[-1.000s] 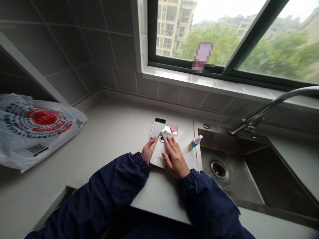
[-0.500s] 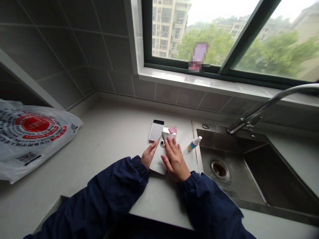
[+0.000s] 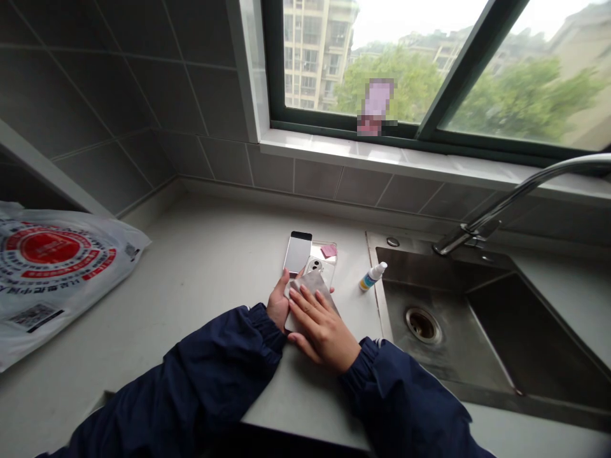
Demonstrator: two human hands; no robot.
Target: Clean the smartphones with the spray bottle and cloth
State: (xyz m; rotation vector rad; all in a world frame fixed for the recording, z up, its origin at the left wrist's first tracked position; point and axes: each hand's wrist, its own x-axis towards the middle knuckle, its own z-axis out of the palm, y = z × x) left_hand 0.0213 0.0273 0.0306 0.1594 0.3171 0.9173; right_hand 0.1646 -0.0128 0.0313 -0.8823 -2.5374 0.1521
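My left hand (image 3: 279, 305) is closed around the left side of a white smartphone (image 3: 314, 264), whose back with its round camera bump faces up. A grey cleaning cloth (image 3: 324, 285) lies over the middle of that phone. My right hand (image 3: 322, 324) rests on the cloth with its fingers stretched out flat, and its palm hides the phone's lower part. Just beyond the hands, a second phone (image 3: 298, 251) with a pale surface and dark top band lies on the counter. Beside it is a clear case (image 3: 329, 243) with a small pink piece (image 3: 329, 251) on it.
A small spray bottle (image 3: 373, 277) with a white top stands right of my hands, by the rim of the steel sink (image 3: 443, 331). The faucet (image 3: 496, 200) arches over it. A printed plastic bag (image 3: 62, 267) is at the left of the white counter (image 3: 205, 254).
My right hand has slid the cloth down and towards me along the phone's back, and the camera bump now shows beyond it. My left hand still holds the phone.
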